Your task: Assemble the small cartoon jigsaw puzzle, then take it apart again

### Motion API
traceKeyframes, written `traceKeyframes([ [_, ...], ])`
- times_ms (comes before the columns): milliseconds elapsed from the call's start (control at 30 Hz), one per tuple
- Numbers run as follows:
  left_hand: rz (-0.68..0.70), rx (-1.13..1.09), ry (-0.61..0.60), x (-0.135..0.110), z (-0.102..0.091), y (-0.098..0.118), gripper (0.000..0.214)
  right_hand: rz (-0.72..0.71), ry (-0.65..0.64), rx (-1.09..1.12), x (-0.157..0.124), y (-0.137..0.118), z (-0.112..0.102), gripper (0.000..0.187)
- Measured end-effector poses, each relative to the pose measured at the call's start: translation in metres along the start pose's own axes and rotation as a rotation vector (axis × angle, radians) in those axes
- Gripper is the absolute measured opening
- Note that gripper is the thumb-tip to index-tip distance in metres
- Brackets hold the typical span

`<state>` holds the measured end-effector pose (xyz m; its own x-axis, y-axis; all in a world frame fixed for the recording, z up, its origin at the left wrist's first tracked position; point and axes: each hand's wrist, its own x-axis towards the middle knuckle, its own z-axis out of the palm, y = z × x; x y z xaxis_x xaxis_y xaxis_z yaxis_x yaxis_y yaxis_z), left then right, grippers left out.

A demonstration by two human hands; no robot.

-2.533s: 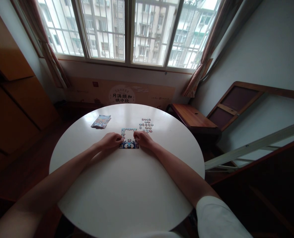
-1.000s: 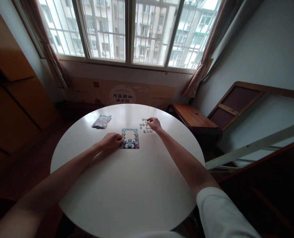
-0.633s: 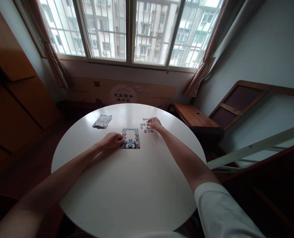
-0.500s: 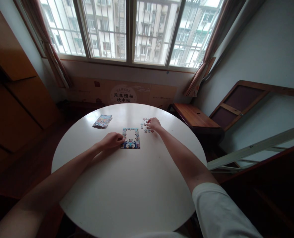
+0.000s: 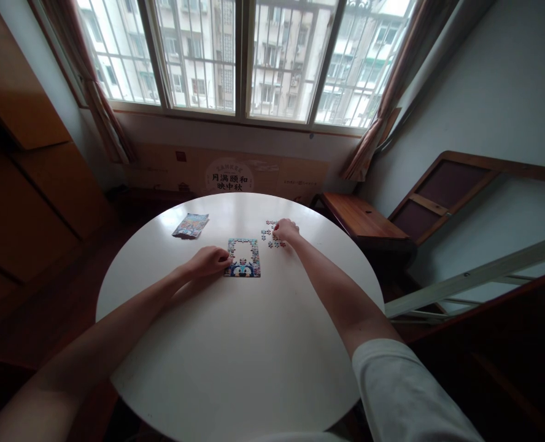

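White table [image 5: 199, 350], 月满颐和映中秋 panel [image 5: 266, 179], left fingers [image 5: 220, 254] curled at puzzle [image 5: 243, 272], right fingers [image 5: 278, 229] among pieces [image 5: 271, 245], hold unclear

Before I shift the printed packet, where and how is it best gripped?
Probably pinch the printed packet top-and-bottom at its near edge, coming from the near side: it lies roughly flat on the white table, nothing covers it, and that edge faces the left hand.
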<state>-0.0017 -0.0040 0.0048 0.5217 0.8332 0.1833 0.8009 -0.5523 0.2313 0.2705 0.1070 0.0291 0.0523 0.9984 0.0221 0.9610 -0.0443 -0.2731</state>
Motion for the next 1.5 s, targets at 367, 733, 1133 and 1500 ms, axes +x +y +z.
traceKeyframes([
  [367, 0.013, -0.006, 0.015, 0.001, 0.003, -0.003, 0.046, 0.044, -0.002, -0.009, 0.006, 0.001, 0.002, 0.028],
  [733, 0.003, -0.019, 0.006, 0.0, 0.001, -0.002, 0.046, 0.063, -0.06, 0.068, 0.01, 0.005, 0.002, 0.021],
  [1133, 0.004, -0.023, 0.013, 0.001, -0.002, 0.002, 0.046, 0.025, 0.002, 0.217, -0.003, 0.001, 0.001, 0.024],
  [1500, 0.002, -0.035, 0.008, 0.002, 0.0, -0.004, 0.047, -0.122, 0.084, 0.419, -0.019, -0.016, -0.007, 0.023],
])
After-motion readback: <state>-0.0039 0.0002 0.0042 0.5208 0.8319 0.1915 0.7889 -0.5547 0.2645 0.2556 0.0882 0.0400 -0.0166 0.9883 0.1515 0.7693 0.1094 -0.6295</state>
